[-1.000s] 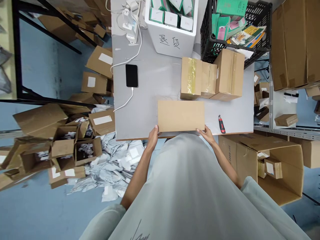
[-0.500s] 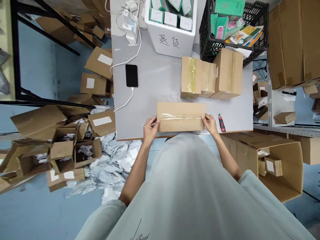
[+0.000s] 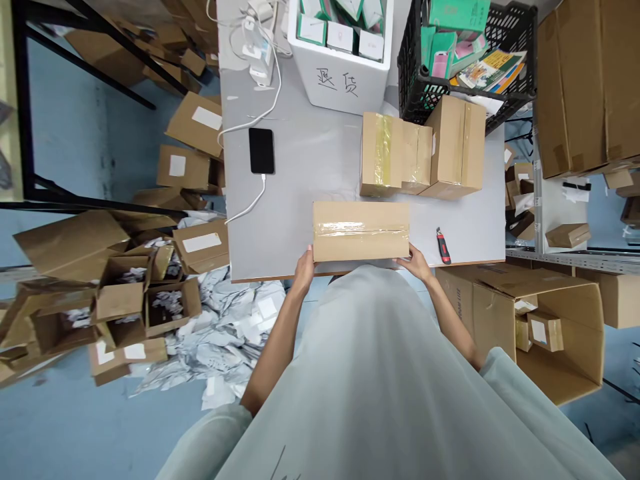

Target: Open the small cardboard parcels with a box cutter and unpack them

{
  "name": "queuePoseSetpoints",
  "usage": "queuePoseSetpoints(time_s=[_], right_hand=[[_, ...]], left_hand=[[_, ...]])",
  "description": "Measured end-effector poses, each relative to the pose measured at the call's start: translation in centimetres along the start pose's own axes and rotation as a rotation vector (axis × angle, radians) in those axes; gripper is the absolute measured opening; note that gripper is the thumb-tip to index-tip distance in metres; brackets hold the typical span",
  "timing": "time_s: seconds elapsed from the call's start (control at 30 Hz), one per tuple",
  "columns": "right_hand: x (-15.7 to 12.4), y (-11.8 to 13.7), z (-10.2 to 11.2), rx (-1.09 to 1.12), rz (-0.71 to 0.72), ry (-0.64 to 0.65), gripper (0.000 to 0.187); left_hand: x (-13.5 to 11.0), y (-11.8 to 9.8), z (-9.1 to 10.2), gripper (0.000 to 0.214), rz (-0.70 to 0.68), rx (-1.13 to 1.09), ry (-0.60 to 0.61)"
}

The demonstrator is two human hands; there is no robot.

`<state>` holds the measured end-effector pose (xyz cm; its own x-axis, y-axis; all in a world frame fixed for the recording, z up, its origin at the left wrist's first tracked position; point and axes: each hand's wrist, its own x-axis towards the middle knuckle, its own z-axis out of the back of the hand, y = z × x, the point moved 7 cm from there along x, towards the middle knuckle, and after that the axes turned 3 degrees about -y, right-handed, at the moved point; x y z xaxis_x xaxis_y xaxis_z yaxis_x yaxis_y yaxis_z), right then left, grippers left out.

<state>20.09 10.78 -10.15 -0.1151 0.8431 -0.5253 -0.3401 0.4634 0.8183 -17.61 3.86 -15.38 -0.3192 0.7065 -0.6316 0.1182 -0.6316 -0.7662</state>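
Note:
A long cardboard box [image 3: 361,243] with clear tape along its top lies at the table's front edge, close to my body. My left hand [image 3: 304,268] grips its lower left corner, with some fingers hidden against the side. At the lower right corner my right hand [image 3: 415,262] holds the box, its fingertips tucked under the near edge. To the right of that hand a red and black utility knife [image 3: 443,246] rests on the grey table [image 3: 320,150].
Beyond the box stand several taped cartons [image 3: 459,147], a white bin [image 3: 340,87] of small boxes and a black crate [image 3: 425,100]. A phone [image 3: 262,151] on a cable lies left. Opened cartons [image 3: 120,300] and crumpled packaging [image 3: 220,333] cover the floor left; a large open carton [image 3: 560,373] stands right.
Both hands have slid from the box's upper sides down to its near corners. The box has tipped slightly, showing a little more of its near edge.

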Motion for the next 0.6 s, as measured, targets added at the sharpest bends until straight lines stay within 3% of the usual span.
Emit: queuePoseSetpoints(time_s=[0.13, 0.3, 0.43, 0.6], right_hand=[[-0.2, 0.9, 0.5, -0.074, 0.063, -0.125, 0.085], [-1.0, 3.8, 2.3, -0.15, 0.174, -0.165, 0.07], [-0.3, 5.1, 3.2, -0.26, 0.204, -0.232, 0.069], [2.4, 4.2, 2.7, -0.312, 0.165, -0.236, 0.076]], left_hand=[[-0.1, -0.2, 0.2, 0.082, -0.04, 0.011, -0.026], [-0.9, -2.6, 1.4, 0.09, -0.168, 0.001, -0.065], [-1.5, -4.3, 1.3, 0.086, -0.243, 0.022, -0.072], [-0.5, -3.9, 0.6, 0.078, -0.196, 0.068, -0.086]])
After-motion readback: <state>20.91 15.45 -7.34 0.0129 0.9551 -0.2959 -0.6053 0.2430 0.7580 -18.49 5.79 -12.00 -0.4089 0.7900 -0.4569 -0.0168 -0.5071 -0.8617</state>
